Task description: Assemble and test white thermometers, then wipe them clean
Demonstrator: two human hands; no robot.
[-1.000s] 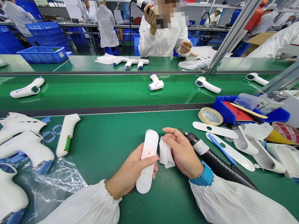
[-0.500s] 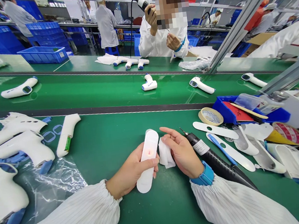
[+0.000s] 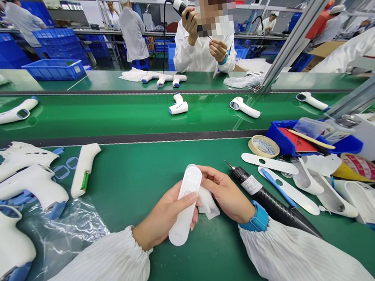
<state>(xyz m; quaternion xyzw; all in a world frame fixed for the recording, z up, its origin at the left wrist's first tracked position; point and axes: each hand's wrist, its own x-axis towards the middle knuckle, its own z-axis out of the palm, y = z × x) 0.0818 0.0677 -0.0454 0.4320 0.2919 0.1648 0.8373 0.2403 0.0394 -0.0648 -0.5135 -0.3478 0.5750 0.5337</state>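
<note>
My left hand (image 3: 164,216) grips a long white plastic cover piece (image 3: 185,203) just above the green table (image 3: 137,174), thumb laid across its face. My right hand (image 3: 226,195) is closed on a small white cloth (image 3: 207,205), its fingertips touching the upper end of the cover. A black electric screwdriver (image 3: 270,203) lies on the table right beside my right wrist, tip pointing away from me.
White thermometer housings (image 3: 24,178) lie on plastic film at the left. Loose white cover plates (image 3: 281,179), a tape roll (image 3: 264,145) and a blue tray (image 3: 290,139) sit at the right. Thermometers (image 3: 178,105) ride the conveyor belt behind. A person opposite holds a handheld device (image 3: 179,5).
My right hand moved left with the cloth onto the cover's upper end. The red glow on the cover is gone. Thermometers on the belt drifted left.
</note>
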